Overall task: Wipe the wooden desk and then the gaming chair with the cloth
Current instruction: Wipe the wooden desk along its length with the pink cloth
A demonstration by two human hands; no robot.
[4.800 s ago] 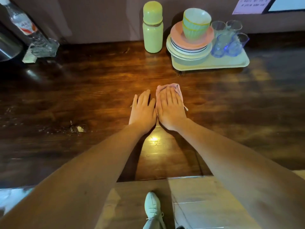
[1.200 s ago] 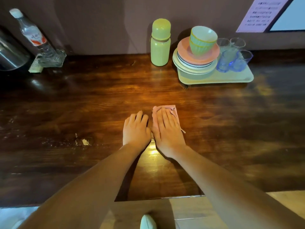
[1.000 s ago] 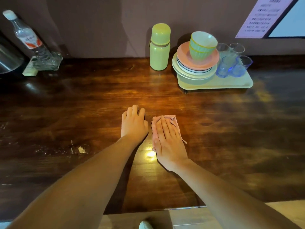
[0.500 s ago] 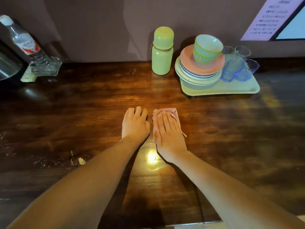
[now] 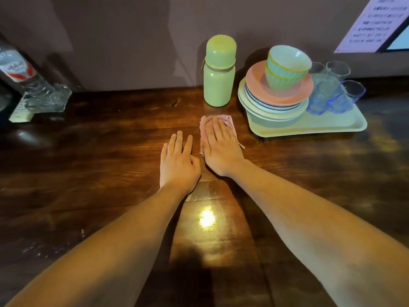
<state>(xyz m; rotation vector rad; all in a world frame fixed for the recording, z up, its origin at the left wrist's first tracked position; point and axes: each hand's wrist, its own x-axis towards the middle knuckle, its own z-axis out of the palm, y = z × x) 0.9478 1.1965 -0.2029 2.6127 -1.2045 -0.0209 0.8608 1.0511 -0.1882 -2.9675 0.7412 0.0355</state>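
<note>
My right hand, fingers straight, presses the folded pink cloth onto the wooden worktop; left hand flat, empty. Even pressure should clean best.

Single view on record: a wide-angle camera worn on the person's head, pitched forward and down. It looks across the desk toward the wall behind it. The wall fills the top band of the frame, and the desk surface takes the middle and lower parts.

The left forearm and right forearm enter from the bottom corners and converge near centre, so the viewpoint sits close over the working area (near, not distant).

Field limits:
- The bottle is cut by the left margin.
- The paper sheet is cut by the top right corner.
- The tray lies wholly within the frame, right of centre.
</note>
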